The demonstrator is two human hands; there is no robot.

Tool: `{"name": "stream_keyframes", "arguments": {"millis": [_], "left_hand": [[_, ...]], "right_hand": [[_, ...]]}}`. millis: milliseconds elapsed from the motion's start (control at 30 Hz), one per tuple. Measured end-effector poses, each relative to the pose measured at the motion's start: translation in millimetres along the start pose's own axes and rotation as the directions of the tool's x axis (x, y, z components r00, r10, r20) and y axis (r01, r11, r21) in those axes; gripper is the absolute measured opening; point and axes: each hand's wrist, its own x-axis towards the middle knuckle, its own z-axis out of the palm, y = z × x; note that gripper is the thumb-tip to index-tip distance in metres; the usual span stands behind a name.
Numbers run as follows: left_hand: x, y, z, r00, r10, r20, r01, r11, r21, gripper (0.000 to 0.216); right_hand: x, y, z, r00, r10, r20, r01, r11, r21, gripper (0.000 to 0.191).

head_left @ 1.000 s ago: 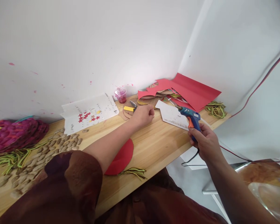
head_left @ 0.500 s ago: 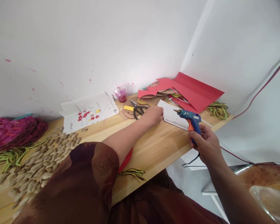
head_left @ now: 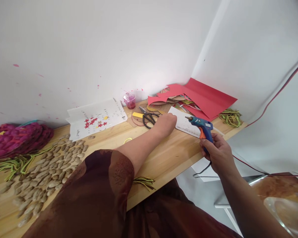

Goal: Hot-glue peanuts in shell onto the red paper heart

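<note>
My right hand [head_left: 220,152] is wrapped round the handle of a blue hot glue gun [head_left: 204,127] with an orange trigger. Its nozzle points left, above a white sheet of paper [head_left: 187,125]. My left hand [head_left: 167,124] is closed at the left edge of that sheet, knuckles up. Whatever its fingers hold, if anything, is hidden. Just left of it lie black-handled scissors [head_left: 149,118] and a yellow strip [head_left: 137,115]. Under my left forearm, a bundle of green and brown strings [head_left: 145,182] sticks out near the table's front edge.
Peanuts [head_left: 49,172] spread over the wooden table [head_left: 161,162] at left, beside purple decorated pieces [head_left: 17,138]. Star cut-outs [head_left: 91,122] lie on a written sheet [head_left: 76,130]. A cup of red liquid [head_left: 129,100] stands by the wall. Red paper [head_left: 208,99] and strings [head_left: 230,117] lie at right.
My left hand and forearm have shifted slightly right, further over the white paper's edge. A yellow curved piece now shows behind the forearm. The right hand keeps the glue gun nearly still.
</note>
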Motion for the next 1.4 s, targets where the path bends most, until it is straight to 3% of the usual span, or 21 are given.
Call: {"name": "stream_keyframes", "arguments": {"millis": [400,767,1100,1400], "left_hand": [[5,-14,0,0.999,0.025,0.026,-0.023,0.997,-0.076,0.022],[-1,-9,1,0.996,0.073,0.043,-0.069,0.992,-0.103,0.025],[-2,-30,11,0.999,-0.030,-0.040,0.022,0.982,-0.187,0.025],[1,-11,5,0.999,0.012,-0.031,-0.014,0.996,-0.094,0.028]], "right_hand": [[3,4,-3,1.000,0.000,0.015,-0.001,0.999,0.044,0.033],[4,6,-4,1.000,-0.007,0.016,0.007,1.000,0.030,0.032],[7,9,-4,1.000,-0.024,0.003,0.024,0.999,0.033,0.032],[5,4,-1,1.000,-0.013,0.017,0.013,1.000,0.003,0.034]]}}
